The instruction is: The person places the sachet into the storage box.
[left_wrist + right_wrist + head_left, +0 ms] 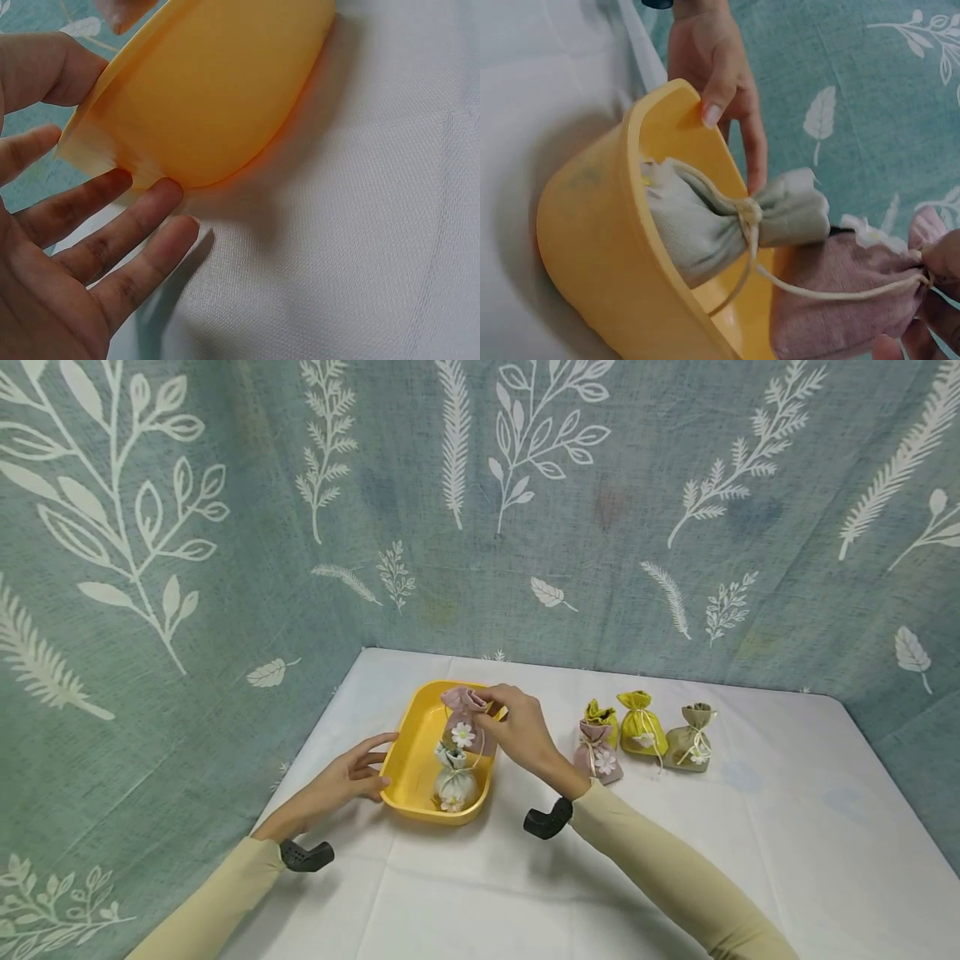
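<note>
A yellow plastic basin stands on the white table, with a pale grey-green drawstring pouch inside its near right part. My right hand pinches a mauve drawstring pouch by its gathered neck, holding it upright over the basin's right side. This pouch has a white flower on its front and overlaps the pale one in the right wrist view. My left hand holds the basin's left rim, thumb over the edge. Its other fingers spread along the outer wall.
Right of the basin stand several more pouches: a mauve one in front of a yellow one, another yellow one and an olive one. A green leaf-patterned curtain borders the table at the back and sides.
</note>
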Tool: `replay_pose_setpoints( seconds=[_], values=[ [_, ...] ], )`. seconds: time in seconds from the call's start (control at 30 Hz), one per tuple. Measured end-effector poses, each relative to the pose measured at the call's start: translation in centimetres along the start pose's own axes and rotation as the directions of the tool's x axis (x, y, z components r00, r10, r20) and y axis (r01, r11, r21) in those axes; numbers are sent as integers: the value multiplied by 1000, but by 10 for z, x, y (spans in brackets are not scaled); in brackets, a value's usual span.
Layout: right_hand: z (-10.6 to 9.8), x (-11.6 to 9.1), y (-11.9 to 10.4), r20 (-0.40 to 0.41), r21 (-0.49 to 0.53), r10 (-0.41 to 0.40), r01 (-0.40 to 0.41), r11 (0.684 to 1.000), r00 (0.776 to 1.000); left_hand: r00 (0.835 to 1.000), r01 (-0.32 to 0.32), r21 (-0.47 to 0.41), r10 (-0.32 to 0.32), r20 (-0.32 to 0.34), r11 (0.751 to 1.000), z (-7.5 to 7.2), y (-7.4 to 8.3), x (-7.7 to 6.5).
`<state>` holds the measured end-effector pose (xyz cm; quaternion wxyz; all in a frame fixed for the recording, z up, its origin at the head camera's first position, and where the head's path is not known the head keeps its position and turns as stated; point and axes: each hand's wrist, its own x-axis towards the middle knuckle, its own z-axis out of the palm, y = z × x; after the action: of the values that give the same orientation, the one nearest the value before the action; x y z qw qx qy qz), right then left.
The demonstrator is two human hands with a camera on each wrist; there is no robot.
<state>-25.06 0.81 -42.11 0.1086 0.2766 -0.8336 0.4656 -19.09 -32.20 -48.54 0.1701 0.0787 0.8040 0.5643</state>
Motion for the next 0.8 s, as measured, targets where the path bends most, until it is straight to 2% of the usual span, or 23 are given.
replay_pose_setpoints(
  seconds=[0.27, 0.4, 0.57, 0.67, 0.8],
  values=[
    [1, 3, 2, -118, 34, 59, -55, 998, 991, 1000, -15, 3, 15, 10, 1000, 0, -1, -1],
    [5, 5, 4, -119, 30, 72, -69, 997, 990, 1000, -18, 3, 18, 10, 1000, 0, 0, -1],
    [13, 4, 7, -46, 10, 82, -81, 997, 996, 1000, -16, 1, 16, 17, 1000, 0, 0, 0],
    [17, 1, 8, 41, -18, 69, -68, 998, 997, 1000, -21, 4, 21, 19, 1000, 0, 0, 1],
    [19, -2, 10, 166, -61, 66, -57, 997, 984, 1000, -23, 2, 23, 17, 1000, -1, -1, 1]
  ],
)
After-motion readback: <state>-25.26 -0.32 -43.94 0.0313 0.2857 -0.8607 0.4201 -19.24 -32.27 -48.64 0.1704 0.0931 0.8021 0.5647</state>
